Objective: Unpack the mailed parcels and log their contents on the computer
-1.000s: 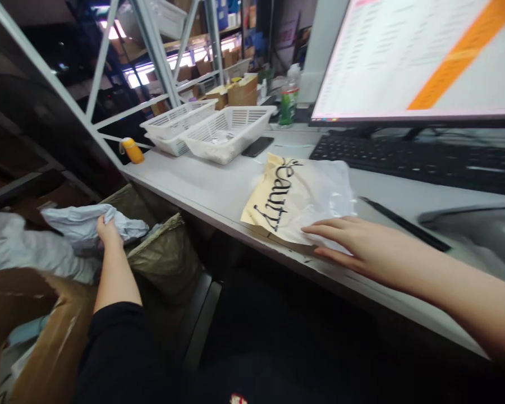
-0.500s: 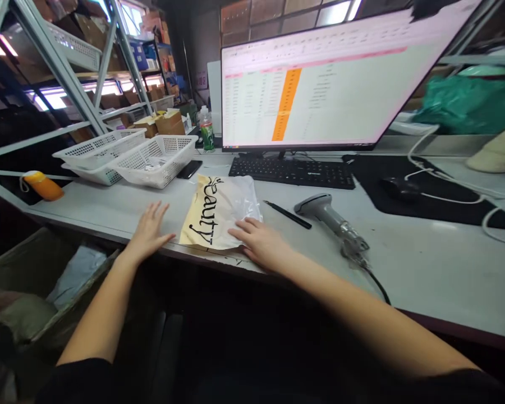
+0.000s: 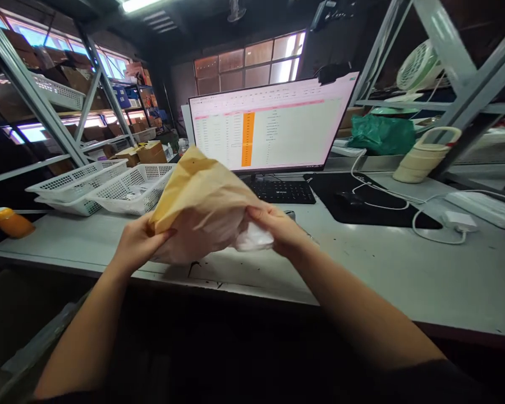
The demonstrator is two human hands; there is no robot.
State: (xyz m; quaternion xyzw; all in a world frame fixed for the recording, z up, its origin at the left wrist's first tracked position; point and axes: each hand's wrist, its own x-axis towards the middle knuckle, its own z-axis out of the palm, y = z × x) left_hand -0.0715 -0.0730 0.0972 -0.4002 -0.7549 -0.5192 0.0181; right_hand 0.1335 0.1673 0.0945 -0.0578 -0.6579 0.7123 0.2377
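Once lifted off the tabletop [image 3: 387, 269], held the bag [image 3: 206, 196] between left hand [image 3: 138, 245] and right hand [image 3: 281, 229], occupying both.

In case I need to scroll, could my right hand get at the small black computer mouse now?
Probably not while occupied: your right hand grips the crumpled yellow and whitish bag. If freed, likely yes; the way to the small black computer mouse looks unblocked.

A black sleeve [image 3: 440, 381] shows at the near right, its lower part merging into shadow; at the near left only a thin strip of dark sleeve edge [image 3: 73, 395] appears. Both slender forearms [image 3: 351, 297] are bare, tapering towards bare fingers [image 3: 261, 214]
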